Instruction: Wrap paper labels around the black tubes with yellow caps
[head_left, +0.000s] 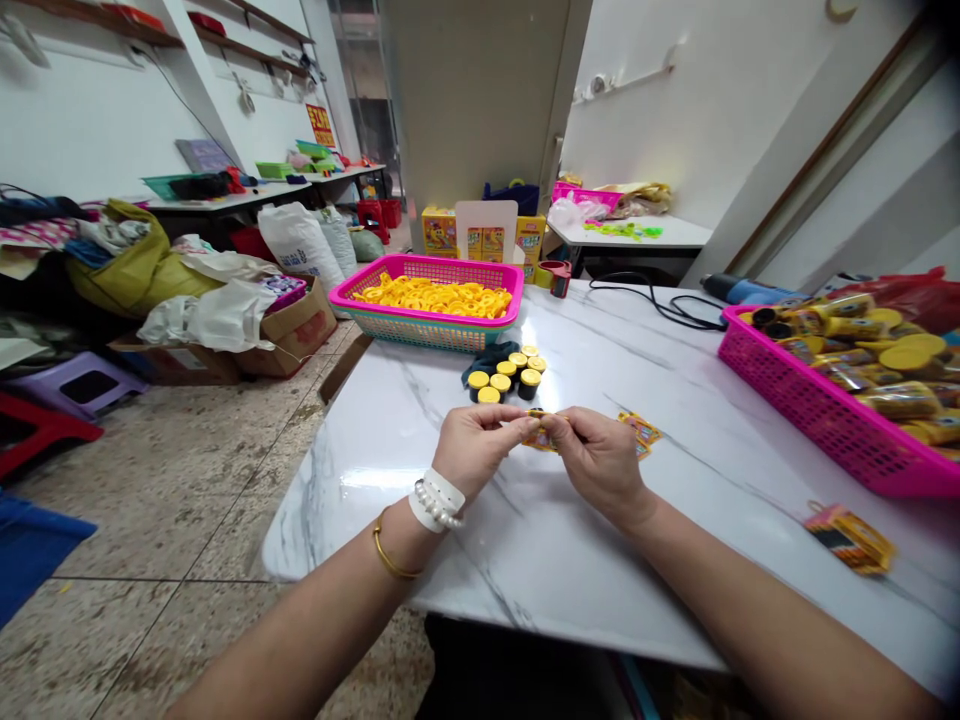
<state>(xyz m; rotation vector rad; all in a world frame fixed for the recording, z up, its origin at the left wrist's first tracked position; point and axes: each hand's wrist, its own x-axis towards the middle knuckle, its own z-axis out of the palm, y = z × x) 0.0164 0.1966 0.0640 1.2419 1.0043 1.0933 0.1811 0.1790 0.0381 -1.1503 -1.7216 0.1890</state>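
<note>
My left hand (480,445) and my right hand (600,455) meet over the table, thumbs and fingers pinching a small yellow printed label (541,438) between them. My fingers cover part of it, so its full shape is hidden. More yellow printed labels (642,432) lie on the table just beyond my right hand. Farther back, near my left hand, several small black tubs with yellow lids (500,382) stand in a cluster beside a dark cloth (487,362).
A pink basket (427,328) of yellow plastic pieces stands at the back left of the marble-patterned table (480,560). Another pink basket (840,430) at right holds wrapped yellow-lidded containers. A stack of printed labels (855,538) lies near it. Behind are a blue tool (750,290) and black cable (667,310).
</note>
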